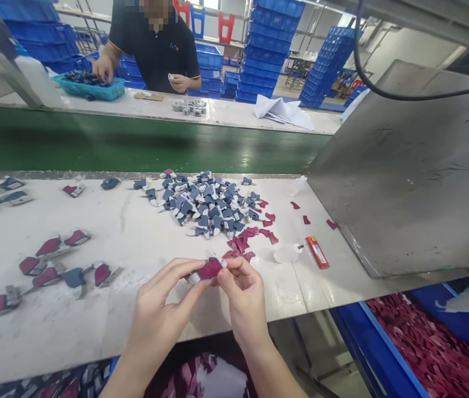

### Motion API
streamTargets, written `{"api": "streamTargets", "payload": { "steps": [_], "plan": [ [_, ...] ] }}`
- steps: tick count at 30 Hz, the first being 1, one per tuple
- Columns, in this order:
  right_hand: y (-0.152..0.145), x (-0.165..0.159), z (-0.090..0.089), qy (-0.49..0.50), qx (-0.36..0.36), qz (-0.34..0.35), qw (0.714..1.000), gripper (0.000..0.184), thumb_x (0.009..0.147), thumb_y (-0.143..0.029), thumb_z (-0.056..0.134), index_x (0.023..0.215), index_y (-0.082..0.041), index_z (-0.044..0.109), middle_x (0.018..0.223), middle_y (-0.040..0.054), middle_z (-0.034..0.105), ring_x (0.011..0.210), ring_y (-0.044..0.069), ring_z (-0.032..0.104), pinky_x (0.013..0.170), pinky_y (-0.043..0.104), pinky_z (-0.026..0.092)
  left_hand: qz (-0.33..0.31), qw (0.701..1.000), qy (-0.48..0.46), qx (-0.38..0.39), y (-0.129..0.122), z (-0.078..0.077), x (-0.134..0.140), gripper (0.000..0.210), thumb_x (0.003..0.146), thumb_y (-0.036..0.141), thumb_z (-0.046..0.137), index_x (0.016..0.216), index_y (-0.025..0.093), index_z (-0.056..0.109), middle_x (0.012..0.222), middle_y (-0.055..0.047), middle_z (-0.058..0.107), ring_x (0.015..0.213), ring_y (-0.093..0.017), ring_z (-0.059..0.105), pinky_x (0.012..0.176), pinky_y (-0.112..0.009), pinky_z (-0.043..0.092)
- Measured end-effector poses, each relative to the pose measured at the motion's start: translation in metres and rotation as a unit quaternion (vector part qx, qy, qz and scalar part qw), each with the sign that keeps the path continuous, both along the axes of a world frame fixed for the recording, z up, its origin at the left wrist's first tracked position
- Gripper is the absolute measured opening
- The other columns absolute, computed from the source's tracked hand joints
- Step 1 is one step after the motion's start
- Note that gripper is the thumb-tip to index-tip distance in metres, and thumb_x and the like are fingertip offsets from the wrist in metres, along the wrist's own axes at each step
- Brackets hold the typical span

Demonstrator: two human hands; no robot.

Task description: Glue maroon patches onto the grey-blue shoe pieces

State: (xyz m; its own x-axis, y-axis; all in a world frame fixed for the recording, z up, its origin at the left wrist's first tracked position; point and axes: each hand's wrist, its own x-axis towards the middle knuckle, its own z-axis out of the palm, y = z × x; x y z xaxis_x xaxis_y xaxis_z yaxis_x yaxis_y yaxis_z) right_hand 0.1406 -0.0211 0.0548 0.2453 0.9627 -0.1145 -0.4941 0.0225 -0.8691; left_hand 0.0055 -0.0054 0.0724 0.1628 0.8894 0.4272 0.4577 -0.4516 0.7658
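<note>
Between my two hands, above the near edge of the white worktop (135,265), is a small grey-and-white part with a dark red face (210,268). My left hand (163,298) pinches its left side between thumb and fingers. The fingers of my right hand (245,293) close on its right end, by a small white tip. Just beyond lie loose dark red flat pieces (240,243) and a heap of blue-grey and white parts (205,202). To the right are a small translucent bottle (287,254) on its side and a red packet (317,252).
Several red-faced parts (47,276) lie at left. A metal panel (417,166) slants up on the right, above a blue crate (392,342) of dark red pieces. Across the green divider (135,143), a co-worker (155,50) handles parts beside a turquoise basket (114,91).
</note>
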Motion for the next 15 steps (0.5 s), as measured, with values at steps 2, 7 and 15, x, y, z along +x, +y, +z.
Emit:
{"api": "streamTargets", "payload": {
  "steps": [2,7,15],
  "plan": [
    [-0.001,0.001,0.0,-0.055,0.036,-0.012,0.998,0.027,0.074,-0.037,0.083,0.087,-0.021,0.066,0.077,-0.0019,0.067,0.07,0.012,0.067,0.065,0.023,0.056,0.013,1.0,-0.021,0.002,-0.002,0.002,0.001,0.018,0.088,0.02,0.068,0.104,0.027,0.069,0.097,0.001,0.072,0.085,-0.014,0.068,0.078,-0.022,0.055],
    [0.0,0.014,0.001,-0.35,0.22,-0.054,0.909,0.049,0.075,-0.022,0.083,0.118,-0.03,0.062,0.115,0.004,0.063,0.106,0.019,0.062,0.084,0.033,0.057,0.004,0.999,-0.024,-0.028,-0.006,0.01,-0.007,0.016,0.088,0.025,0.069,0.104,0.027,0.071,0.096,0.002,0.075,0.084,-0.014,0.07,0.077,-0.021,0.056],
    [0.008,0.033,0.005,-0.512,0.369,-0.016,0.776,0.025,0.093,-0.027,0.064,0.117,-0.027,0.062,0.101,0.0061,0.067,0.099,0.022,0.061,0.085,0.042,0.055,-0.093,0.978,-0.065,-0.174,-0.003,0.012,-0.02,0.01,0.086,0.029,0.071,0.095,0.027,0.074,0.093,0.002,0.075,0.085,-0.015,0.07,0.078,-0.02,0.055]
  ]
}}
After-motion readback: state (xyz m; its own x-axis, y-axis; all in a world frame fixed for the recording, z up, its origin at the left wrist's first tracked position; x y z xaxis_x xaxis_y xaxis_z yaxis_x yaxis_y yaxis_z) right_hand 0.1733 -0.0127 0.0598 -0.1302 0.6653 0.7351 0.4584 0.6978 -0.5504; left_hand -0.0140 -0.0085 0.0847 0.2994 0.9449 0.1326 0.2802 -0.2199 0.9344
